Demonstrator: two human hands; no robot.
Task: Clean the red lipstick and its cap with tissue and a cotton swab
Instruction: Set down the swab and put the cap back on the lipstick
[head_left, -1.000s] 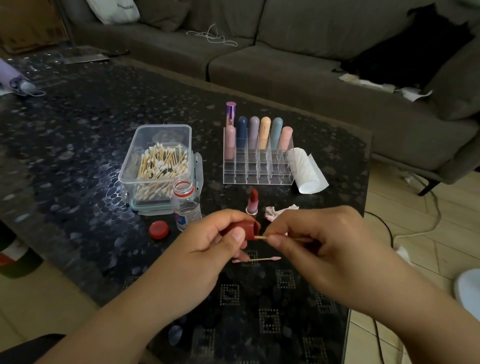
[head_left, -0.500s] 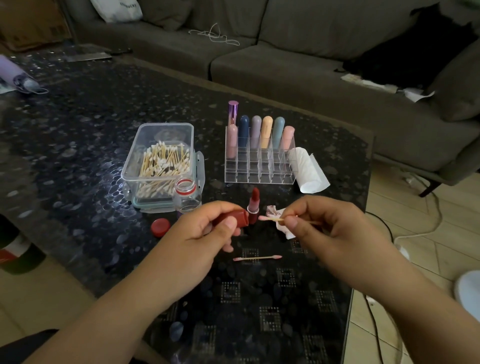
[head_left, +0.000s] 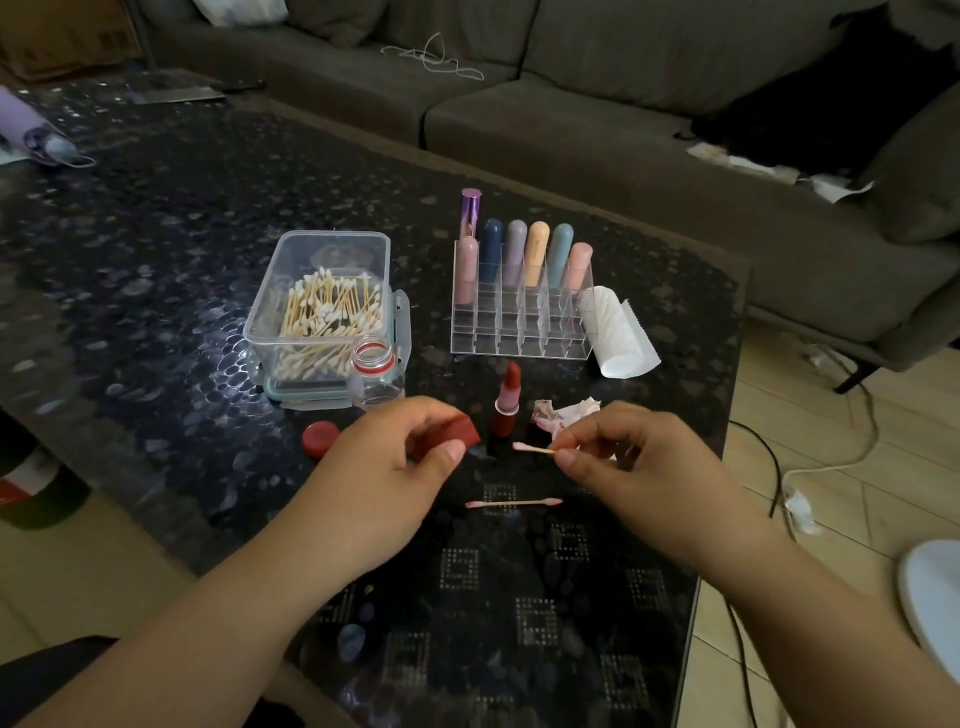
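While no writing legible: cap (head_left: 451, 435) in L hand (head_left: 385, 483), swab (head_left: 533, 449) in R hand (head_left: 636, 467).

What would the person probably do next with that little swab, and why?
Probably bring the cotton swab back into the red cap. The left hand holds the cap with its end towards the swab, which the right hand pinches just beside it.

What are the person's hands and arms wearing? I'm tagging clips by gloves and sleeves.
Nothing that shows. The left hand and right hand are bare, with no gloves, and no rings or watch in view. Both forearms are uncovered right to the picture's edge; no sleeve shows. Fingernails are short and look unpainted.
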